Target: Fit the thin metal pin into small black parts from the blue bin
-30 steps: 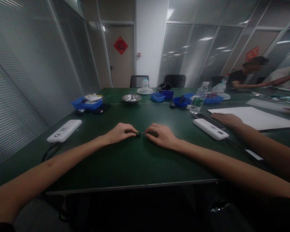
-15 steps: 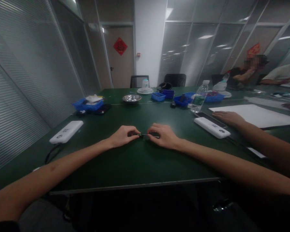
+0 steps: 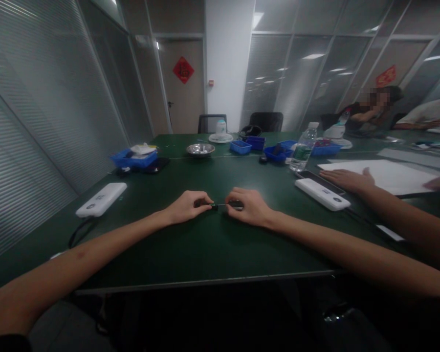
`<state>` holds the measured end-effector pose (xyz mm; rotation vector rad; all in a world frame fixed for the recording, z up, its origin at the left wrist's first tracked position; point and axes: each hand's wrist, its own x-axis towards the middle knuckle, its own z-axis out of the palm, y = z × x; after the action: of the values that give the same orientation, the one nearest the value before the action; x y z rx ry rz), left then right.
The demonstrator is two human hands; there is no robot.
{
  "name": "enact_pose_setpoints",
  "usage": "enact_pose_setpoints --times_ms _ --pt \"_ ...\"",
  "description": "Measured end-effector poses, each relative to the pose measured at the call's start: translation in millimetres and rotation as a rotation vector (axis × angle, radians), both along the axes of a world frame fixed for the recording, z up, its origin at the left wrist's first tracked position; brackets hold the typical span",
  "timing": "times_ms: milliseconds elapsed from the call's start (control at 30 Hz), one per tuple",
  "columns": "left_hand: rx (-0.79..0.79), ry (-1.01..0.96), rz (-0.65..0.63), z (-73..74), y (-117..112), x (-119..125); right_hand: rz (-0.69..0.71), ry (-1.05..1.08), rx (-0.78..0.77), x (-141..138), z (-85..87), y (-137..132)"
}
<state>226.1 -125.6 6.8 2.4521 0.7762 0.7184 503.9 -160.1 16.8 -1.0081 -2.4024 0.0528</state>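
Near the middle of the green table (image 3: 205,254), my left hand (image 3: 188,206) pinches a small black and green part (image 3: 214,207) between thumb and fingertips. Its exact kind is too small to make out. My right hand (image 3: 247,206) is closed around the dark handle of what looks like a slim screwdriver (image 3: 236,203). The tool's thin metal shaft points left at the small part. Whether the tip touches it I cannot tell. Both hands rest low over the tabletop, with a narrow gap between their fingertips.
White power banks (image 3: 101,199) with cables lie to either side. Further back are blue trays (image 3: 134,159), a metal bowl (image 3: 200,150) and a water bottle (image 3: 303,146). At right, a neighbour's hand (image 3: 348,180) rests by white paper (image 3: 392,176) and a phone (image 3: 320,182).
My right hand has shifted very slightly right, and a little more of the shaft shows. My left hand keeps its place. At right, the neighbour's hands and paper have moved.
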Motion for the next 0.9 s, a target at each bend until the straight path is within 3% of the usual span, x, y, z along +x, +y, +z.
enact_pose_setpoints --times_ms 633,900 --pt "-0.056 0.007 -0.017 1.6 3.1 0.3 0.155 -0.091 -0.014 -3.9 -1.4 3.0" --pt "-0.336 -0.021 -0.105 6.1 9.7 0.2 0.177 -0.079 -0.035 -5.6 -0.1 2.6"
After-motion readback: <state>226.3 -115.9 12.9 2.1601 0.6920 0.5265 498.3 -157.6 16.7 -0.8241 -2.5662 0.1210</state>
